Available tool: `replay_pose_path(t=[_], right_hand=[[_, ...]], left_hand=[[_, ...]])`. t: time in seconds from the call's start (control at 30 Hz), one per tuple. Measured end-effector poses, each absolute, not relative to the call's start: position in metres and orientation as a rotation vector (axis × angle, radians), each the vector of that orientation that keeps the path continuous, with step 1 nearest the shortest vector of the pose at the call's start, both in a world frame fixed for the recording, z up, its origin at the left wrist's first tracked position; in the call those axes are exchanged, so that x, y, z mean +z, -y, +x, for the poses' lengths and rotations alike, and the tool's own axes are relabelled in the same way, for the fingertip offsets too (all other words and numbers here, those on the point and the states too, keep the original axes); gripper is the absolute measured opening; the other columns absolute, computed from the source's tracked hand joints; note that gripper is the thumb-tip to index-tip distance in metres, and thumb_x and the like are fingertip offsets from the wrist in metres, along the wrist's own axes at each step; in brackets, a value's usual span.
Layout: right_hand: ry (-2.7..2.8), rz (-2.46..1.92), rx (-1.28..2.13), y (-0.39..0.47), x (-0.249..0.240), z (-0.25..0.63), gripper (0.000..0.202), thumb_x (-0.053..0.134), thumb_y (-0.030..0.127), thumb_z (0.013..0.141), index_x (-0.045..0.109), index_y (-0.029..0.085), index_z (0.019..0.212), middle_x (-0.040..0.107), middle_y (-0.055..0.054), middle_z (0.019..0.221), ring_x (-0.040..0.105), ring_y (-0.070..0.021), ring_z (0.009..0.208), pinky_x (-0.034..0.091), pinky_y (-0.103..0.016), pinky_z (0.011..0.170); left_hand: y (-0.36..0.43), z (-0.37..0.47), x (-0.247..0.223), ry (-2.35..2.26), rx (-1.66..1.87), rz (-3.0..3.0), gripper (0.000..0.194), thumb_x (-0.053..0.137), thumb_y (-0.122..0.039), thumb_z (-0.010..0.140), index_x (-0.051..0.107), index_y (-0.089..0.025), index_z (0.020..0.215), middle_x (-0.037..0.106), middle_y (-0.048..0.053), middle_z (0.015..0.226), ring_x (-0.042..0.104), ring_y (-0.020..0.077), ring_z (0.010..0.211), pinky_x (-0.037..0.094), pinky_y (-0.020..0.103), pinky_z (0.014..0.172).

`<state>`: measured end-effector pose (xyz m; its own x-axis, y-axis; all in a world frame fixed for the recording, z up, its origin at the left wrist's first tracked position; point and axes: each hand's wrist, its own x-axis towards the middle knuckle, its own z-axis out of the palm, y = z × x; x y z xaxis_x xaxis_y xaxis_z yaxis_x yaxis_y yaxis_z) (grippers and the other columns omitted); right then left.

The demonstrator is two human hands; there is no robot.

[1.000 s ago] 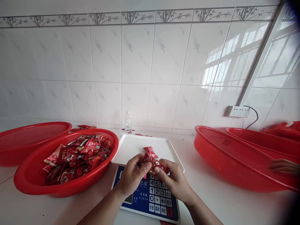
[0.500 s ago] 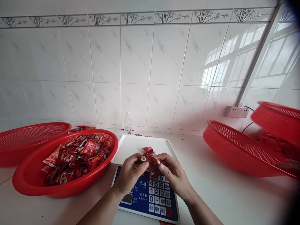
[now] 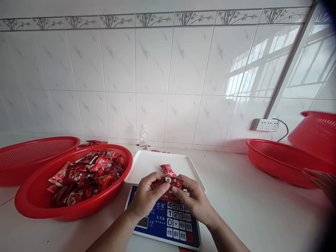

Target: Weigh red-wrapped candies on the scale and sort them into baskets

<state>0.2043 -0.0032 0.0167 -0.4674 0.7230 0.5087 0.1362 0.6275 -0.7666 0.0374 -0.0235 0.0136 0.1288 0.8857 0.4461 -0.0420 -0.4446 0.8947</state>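
A red packet printed with white flowers (image 3: 172, 181) is held between my two hands above the scale. My left hand (image 3: 143, 196) is closed on its left side, the thumb on top. On the other side, the fingers and thumb of my right hand (image 3: 193, 199) pinch it. Just behind them, a small red wrapped packet (image 3: 168, 170) lies on the white tray (image 3: 147, 162) of the scale. Beneath my hands is the scale's blue keypad panel (image 3: 154, 229), its upper keys partly covered.
At left, a red basket (image 3: 28, 204) holds many small wrapped packets (image 3: 84, 182); another red basket (image 3: 36, 143) sits behind. A clear bottle (image 3: 143, 136) stands by the wall. At right, another person's hand (image 3: 321, 180) is at a red basket (image 3: 275, 169), under a tilted basket (image 3: 315, 136).
My hands have turned the flowered packet flatter and lower, showing more of the small packet behind it. At right, the lower basket has shifted rightward and the upper one has tilted.
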Motion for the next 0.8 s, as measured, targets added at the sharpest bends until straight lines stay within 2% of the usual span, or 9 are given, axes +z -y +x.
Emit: replay_pose_path(t=[0.13,0.3,0.6,0.8], right_hand=[[1.958,-0.676,0.828,0.0039,0.0179,0.2046,0.026,0.051,0.04,0.088,0.06,0.018,0.077,0.06,-0.003,0.075,0.055,-0.0145,0.069,0.045,-0.025,0.06],[1.991,-0.68,0.82,0.0021,0.0178,0.2048,0.028,0.049,0.043,0.089,0.062,0.019,0.085,0.063,-0.004,0.083,0.056,-0.0158,0.073,0.046,-0.026,0.062],[1.948,-0.696,0.63,-0.0004,0.0141,0.2042,0.033,0.046,0.041,0.091,0.057,0.019,0.07,0.055,0.0,0.066,0.049,-0.0124,0.059,0.041,-0.024,0.054],[1.994,-0.704,0.687,0.0005,0.016,0.205,0.028,0.047,0.042,0.09,0.06,0.018,0.081,0.06,-0.003,0.075,0.052,-0.0141,0.066,0.044,-0.025,0.059]], left_hand=[[0.0246,0.0375,0.0132,-0.865,1.449,1.628,0.017,0.061,-0.033,0.082,0.062,-0.016,0.076,0.061,0.001,0.074,0.054,0.0142,0.073,0.044,0.023,0.069],[0.0247,0.0389,0.0116,-0.874,1.483,1.587,0.023,0.061,-0.035,0.082,0.057,-0.016,0.069,0.056,-0.002,0.066,0.051,0.012,0.065,0.042,0.022,0.062],[0.0236,0.0408,0.0155,-0.867,1.394,1.617,0.02,0.062,-0.035,0.081,0.064,-0.017,0.088,0.067,0.002,0.084,0.061,0.016,0.079,0.047,0.024,0.072],[0.0238,0.0404,0.015,-0.836,1.444,1.585,0.016,0.06,-0.032,0.083,0.064,-0.016,0.083,0.067,0.001,0.079,0.06,0.0147,0.076,0.047,0.023,0.071]])
